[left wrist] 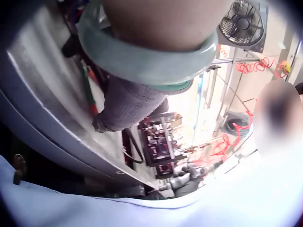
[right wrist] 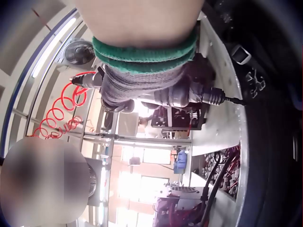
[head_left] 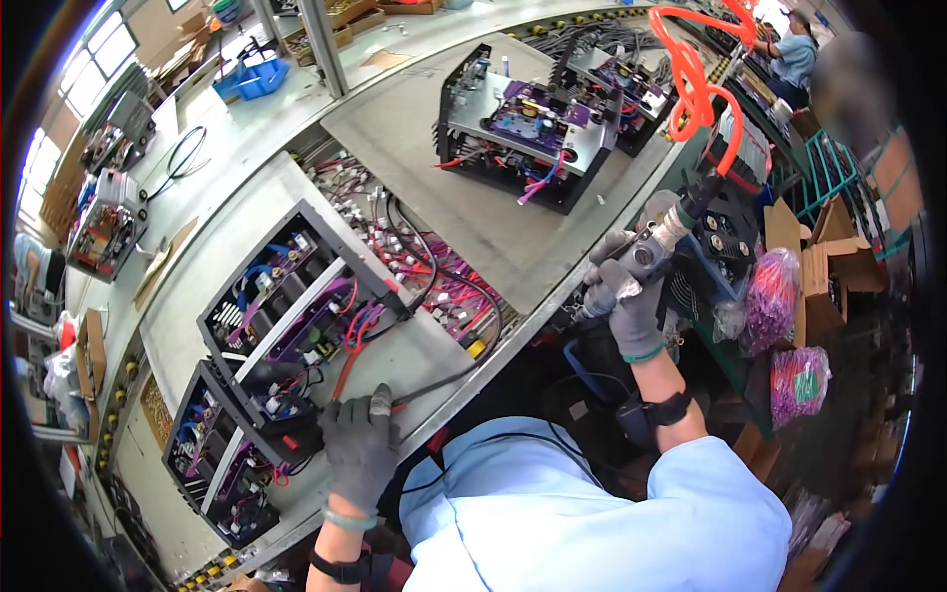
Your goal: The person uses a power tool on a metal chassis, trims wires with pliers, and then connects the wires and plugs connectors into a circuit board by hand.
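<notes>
My right hand (head_left: 636, 311), in a grey glove, grips an air screwdriver (head_left: 674, 229) over the bench's front edge. An orange-red coiled hose (head_left: 688, 84) runs to its rear end. In the right wrist view the fingers wrap the tool's body, and its dark bit (right wrist: 235, 100) sticks out past them. My left hand (head_left: 360, 444), also gloved, rests beside the near corner of an open electronics chassis (head_left: 286, 316), its fingers pointing away from me. Red and black cables (head_left: 347, 370) come out of that chassis close to the fingertips. A second open chassis (head_left: 202, 464) stands against it.
More open chassis (head_left: 533, 128) stand on a board farther along the bench. Between the boards lies a trough of loose wires and connectors (head_left: 434, 261). To the right are bagged purple parts (head_left: 772, 296) and a cardboard box (head_left: 838, 271). A blue bin (head_left: 258, 79) sits across the bench.
</notes>
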A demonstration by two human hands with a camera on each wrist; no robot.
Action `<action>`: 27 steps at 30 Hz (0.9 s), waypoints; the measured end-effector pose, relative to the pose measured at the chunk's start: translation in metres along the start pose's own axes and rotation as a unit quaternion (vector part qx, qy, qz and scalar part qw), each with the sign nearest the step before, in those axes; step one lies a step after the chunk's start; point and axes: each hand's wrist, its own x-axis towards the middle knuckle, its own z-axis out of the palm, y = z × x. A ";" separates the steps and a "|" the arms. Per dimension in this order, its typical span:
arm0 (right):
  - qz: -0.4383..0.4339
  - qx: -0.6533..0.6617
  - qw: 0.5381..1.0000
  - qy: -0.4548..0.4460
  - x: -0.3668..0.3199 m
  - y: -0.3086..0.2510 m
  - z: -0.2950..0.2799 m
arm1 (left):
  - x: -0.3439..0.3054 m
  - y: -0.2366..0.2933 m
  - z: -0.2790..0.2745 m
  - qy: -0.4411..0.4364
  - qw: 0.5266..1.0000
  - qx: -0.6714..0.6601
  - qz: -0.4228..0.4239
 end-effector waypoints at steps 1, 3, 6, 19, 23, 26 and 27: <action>0.001 0.003 1.000 0.004 0.004 0.007 -0.004 | -0.001 -0.005 0.016 0.006 1.000 0.002 -0.010; -0.083 -0.055 0.995 0.011 0.012 0.021 -0.009 | 0.007 -0.004 0.018 0.010 1.000 0.009 -0.021; -0.096 -0.123 0.988 0.021 0.014 0.036 -0.015 | 0.041 0.019 0.013 -0.105 0.993 -0.057 0.007; -0.274 -0.508 0.810 0.104 -0.043 0.012 -0.037 | 0.223 0.042 0.092 -0.285 0.939 0.150 -0.123; -0.301 -0.428 0.799 -0.297 -0.089 0.023 0.040 | 0.217 0.042 0.120 -0.286 0.946 0.127 -0.086; -0.174 -0.412 0.777 -0.443 -0.133 0.108 0.077 | 0.218 0.040 0.108 -0.286 0.949 0.089 -0.101; -0.127 -0.351 0.817 -0.439 -0.166 0.174 0.065 | 0.216 0.043 0.121 -0.249 0.956 0.129 -0.088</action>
